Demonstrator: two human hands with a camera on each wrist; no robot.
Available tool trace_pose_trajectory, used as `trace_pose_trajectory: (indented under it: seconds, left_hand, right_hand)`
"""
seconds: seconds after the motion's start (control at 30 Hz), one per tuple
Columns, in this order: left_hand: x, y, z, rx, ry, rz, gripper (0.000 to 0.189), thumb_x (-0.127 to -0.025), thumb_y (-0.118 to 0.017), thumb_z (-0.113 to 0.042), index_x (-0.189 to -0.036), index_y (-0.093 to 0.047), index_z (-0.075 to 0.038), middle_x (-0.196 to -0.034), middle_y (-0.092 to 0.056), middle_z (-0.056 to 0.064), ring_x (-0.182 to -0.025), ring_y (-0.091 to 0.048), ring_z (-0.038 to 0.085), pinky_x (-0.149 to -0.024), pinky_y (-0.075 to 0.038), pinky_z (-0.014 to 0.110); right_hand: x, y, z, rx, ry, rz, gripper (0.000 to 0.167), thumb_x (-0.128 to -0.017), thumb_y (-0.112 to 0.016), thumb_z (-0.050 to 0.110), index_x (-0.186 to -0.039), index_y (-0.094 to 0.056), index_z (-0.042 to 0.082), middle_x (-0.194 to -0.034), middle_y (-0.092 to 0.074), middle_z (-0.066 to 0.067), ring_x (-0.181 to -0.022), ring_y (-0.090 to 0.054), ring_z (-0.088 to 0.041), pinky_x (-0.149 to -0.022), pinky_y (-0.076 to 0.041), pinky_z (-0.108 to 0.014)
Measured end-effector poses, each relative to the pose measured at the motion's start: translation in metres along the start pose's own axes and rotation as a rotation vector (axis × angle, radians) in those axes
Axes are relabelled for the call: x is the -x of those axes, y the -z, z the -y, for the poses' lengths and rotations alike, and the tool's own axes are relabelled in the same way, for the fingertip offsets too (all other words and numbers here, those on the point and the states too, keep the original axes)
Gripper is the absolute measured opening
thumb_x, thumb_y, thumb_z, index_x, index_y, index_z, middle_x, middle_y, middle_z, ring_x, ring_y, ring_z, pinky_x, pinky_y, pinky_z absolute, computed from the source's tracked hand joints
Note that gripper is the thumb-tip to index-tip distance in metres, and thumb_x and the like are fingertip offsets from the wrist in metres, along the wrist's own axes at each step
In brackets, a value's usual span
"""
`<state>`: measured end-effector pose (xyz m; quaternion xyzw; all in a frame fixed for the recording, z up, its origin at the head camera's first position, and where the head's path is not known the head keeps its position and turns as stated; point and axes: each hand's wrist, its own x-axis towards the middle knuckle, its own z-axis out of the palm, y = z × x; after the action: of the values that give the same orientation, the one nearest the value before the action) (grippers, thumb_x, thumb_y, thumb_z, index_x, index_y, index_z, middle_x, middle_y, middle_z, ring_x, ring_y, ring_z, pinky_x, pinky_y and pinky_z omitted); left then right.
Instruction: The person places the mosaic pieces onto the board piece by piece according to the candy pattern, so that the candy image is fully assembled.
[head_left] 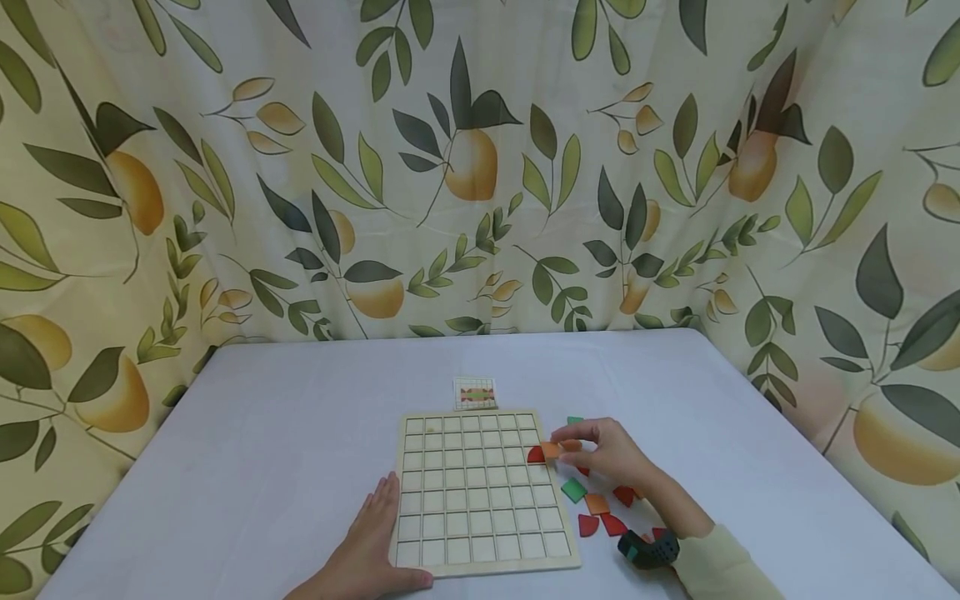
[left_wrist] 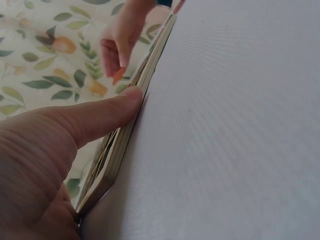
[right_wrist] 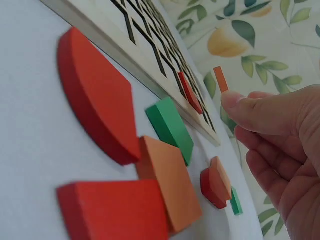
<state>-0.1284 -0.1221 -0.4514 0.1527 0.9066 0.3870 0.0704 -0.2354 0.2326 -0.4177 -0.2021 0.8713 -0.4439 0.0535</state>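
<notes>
A pale wooden grid board (head_left: pixel 466 500) lies flat on the table. My left hand (head_left: pixel 366 537) rests at its near left corner, fingers straight along the left side and thumb on the front edge. Between thumb and fingers, my right hand (head_left: pixel 609 454) pinches an orange square tile (right_wrist: pixel 220 79) above the board's right edge. One red quarter-round tile (head_left: pixel 535 455) sits on the grid's right column, just beside the held tile. In the right wrist view, the orange tile stands on edge in the fingertips, raised over the board.
Loose tiles lie right of the board: green ones (head_left: pixel 573 490), orange ones (head_left: pixel 597 504) and red ones (head_left: pixel 588 525). A small pattern card (head_left: pixel 476 394) lies behind the board. My right wrist wears a dark strapped device (head_left: pixel 649 550). A leaf-and-fruit curtain (head_left: pixel 480 208) hangs behind the table.
</notes>
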Motion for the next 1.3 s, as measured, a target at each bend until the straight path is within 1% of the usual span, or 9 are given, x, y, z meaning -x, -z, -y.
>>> trace_pose_trajectory:
  seconds: [0.17,0.23,0.33,0.47,0.73,1.0,1.13,1.23,1.3]
  left_hand:
    - [0.0,0.0,-0.001,0.0,-0.011,-0.002,0.134,-0.054,-0.076,-0.062,-0.141,-0.006,0.013,-0.146,-0.007,0.031,-0.136,-0.001,0.04,-0.108,0.004,0.04]
    - [0.001,0.0,-0.001,0.007,0.001,0.004,0.134,-0.055,-0.075,-0.063,-0.141,-0.006,0.012,-0.147,-0.006,0.03,-0.136,0.0,0.038,-0.108,0.007,0.034]
    - [0.0,0.0,-0.001,0.006,0.005,0.009,0.133,-0.055,-0.075,-0.062,-0.141,-0.005,0.012,-0.147,-0.005,0.03,-0.136,0.001,0.038,-0.108,0.007,0.037]
    - [0.0,0.002,-0.002,-0.013,-0.007,0.002,0.133,-0.056,-0.075,-0.063,-0.141,-0.006,0.013,-0.147,-0.005,0.031,-0.136,-0.001,0.039,-0.107,-0.001,0.051]
    - [0.0,0.002,-0.002,-0.015,0.003,-0.005,0.133,-0.056,-0.075,-0.063,-0.141,-0.007,0.013,-0.147,-0.006,0.029,-0.137,-0.001,0.037,-0.107,-0.003,0.051]
    - [0.0,0.001,-0.002,-0.026,-0.003,-0.012,0.133,-0.056,-0.075,-0.063,-0.141,-0.007,0.012,-0.147,-0.007,0.029,-0.137,-0.002,0.037,-0.107,-0.002,0.049]
    - [0.001,0.0,-0.001,-0.019,-0.003,-0.01,0.133,-0.056,-0.074,-0.064,-0.142,-0.007,0.012,-0.148,-0.006,0.028,-0.137,-0.001,0.035,-0.108,0.008,0.03]
    - [0.002,0.0,-0.001,-0.015,-0.004,-0.008,0.132,-0.057,-0.074,-0.064,-0.142,-0.007,0.012,-0.148,-0.006,0.028,-0.137,0.0,0.035,-0.099,0.014,0.013]
    - [0.002,-0.001,0.0,-0.014,-0.006,-0.008,0.132,-0.057,-0.074,-0.064,-0.142,-0.007,0.012,-0.148,-0.006,0.028,-0.137,-0.001,0.035,-0.097,0.014,0.01]
  right_hand:
    - [0.004,-0.003,0.0,-0.007,0.042,0.018,0.027,-0.08,-0.072,0.013,-0.105,-0.069,0.004,-0.102,-0.067,-0.002,-0.103,-0.057,-0.027,-0.089,-0.044,-0.049]
    - [0.004,-0.004,-0.001,-0.002,0.065,0.02,0.026,-0.08,-0.072,0.012,-0.105,-0.069,0.003,-0.101,-0.067,-0.001,-0.1,-0.058,-0.025,-0.087,-0.045,-0.046]
    - [0.005,-0.007,0.0,0.001,0.074,0.024,0.026,-0.08,-0.072,0.012,-0.105,-0.069,0.004,-0.101,-0.067,-0.001,-0.095,-0.059,-0.024,-0.086,-0.047,-0.043]
    - [0.006,-0.011,0.001,-0.001,0.041,0.025,0.024,-0.079,-0.073,0.015,-0.102,-0.07,0.008,-0.099,-0.067,0.001,-0.093,-0.057,-0.022,-0.083,-0.049,-0.038]
    - [0.009,-0.019,0.004,-0.001,0.031,0.023,0.026,-0.077,-0.075,0.017,-0.102,-0.071,0.009,-0.097,-0.065,0.001,-0.085,-0.053,-0.022,-0.068,-0.047,-0.024]
    - [0.012,-0.023,0.006,-0.085,-0.037,0.027,0.026,-0.077,-0.075,0.012,-0.101,-0.07,0.006,-0.098,-0.064,-0.003,-0.089,-0.053,-0.023,-0.072,-0.048,-0.025]
    - [0.012,-0.025,0.006,-0.079,-0.041,0.012,0.025,-0.075,-0.076,0.012,-0.099,-0.071,0.006,-0.096,-0.065,-0.002,-0.09,-0.053,-0.022,-0.072,-0.048,-0.023]
    - [0.012,-0.026,0.005,-0.074,-0.013,0.006,0.024,-0.075,-0.076,0.011,-0.098,-0.071,0.005,-0.096,-0.065,-0.004,-0.091,-0.053,-0.022,-0.072,-0.047,-0.023]
    - [0.012,-0.026,0.005,-0.083,-0.009,0.002,0.025,-0.075,-0.076,0.01,-0.098,-0.071,0.004,-0.096,-0.065,-0.005,-0.091,-0.054,-0.022,-0.071,-0.048,-0.022]
